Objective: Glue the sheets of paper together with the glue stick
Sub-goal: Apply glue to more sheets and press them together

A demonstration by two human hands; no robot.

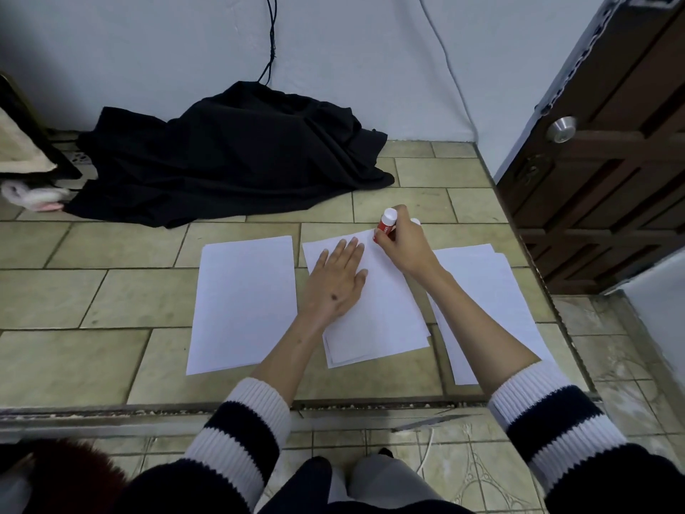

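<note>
Three lots of white paper lie on the tiled ledge: a single sheet on the left, a small stack in the middle, and more sheets on the right under my right forearm. My left hand presses flat on the middle stack, fingers spread. My right hand grips a red glue stick with a white end pointing up, its lower tip touching the far right corner of the middle stack. A small white cap-like object shows just behind my right hand.
A heap of black cloth lies at the back of the ledge against the wall, with cables hanging above it. A brown door with a metal knob stands on the right. The ledge's front edge runs below the papers.
</note>
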